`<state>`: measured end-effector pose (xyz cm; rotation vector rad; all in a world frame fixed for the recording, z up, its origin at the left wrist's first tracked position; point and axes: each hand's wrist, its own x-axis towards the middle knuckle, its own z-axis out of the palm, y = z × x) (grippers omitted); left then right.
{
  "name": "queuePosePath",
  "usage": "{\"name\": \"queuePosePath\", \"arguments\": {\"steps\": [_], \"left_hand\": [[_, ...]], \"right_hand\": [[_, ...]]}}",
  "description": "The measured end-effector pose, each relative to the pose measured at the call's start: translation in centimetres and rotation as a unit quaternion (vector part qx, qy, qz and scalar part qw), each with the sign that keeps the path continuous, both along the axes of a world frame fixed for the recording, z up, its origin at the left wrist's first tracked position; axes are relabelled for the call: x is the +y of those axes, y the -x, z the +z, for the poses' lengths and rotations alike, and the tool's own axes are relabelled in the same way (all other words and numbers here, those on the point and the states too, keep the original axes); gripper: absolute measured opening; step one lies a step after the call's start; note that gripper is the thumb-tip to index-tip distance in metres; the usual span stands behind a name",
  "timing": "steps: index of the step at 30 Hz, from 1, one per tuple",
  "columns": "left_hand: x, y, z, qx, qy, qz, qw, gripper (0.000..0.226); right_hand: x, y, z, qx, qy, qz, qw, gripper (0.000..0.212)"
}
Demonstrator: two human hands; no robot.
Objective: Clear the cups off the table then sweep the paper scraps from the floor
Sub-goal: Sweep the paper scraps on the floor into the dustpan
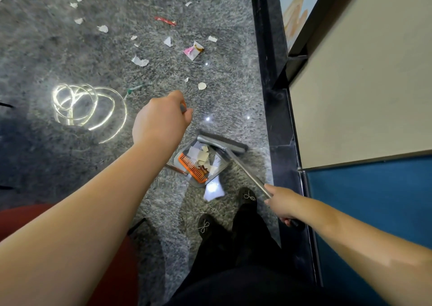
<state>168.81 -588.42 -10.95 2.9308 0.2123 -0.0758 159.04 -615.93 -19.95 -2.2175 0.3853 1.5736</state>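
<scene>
Left arm extended forward and down, bare forearm, left hand (pixel 161 118) fisted, knuckles up, fingers curled around a thin handle. Right arm reaches down to the right, right hand (pixel 284 204) wrapped around a metal pole, thumb lying along it. Both feet planted below.

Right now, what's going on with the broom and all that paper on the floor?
A person is sweeping. The right hand grips the broom handle; the left hand holds the dustpan handle. The dustpan already holds paper scraps. More scraps, a pink wrapper and a red wrapper lie ahead on the floor.
</scene>
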Motion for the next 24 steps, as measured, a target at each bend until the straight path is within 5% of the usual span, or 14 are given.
{"name": "queuePosePath", "arguments": {"steps": [9, 24], "left_hand": [[-0.1, 0.8, 0.5, 0.012, 0.012, -0.001, 1.0, 0.02], [6.9, 4.8, 1.8, -0.012, 0.064, 0.089, 0.994, 0.019]], "right_hand": [[0.1, 3.1, 3.5, 0.004, -0.104, -0.117, 0.988, 0.053], [3.4, -0.1, 5.4, -0.1, -0.103, -0.105, 0.984, 0.057]]}}
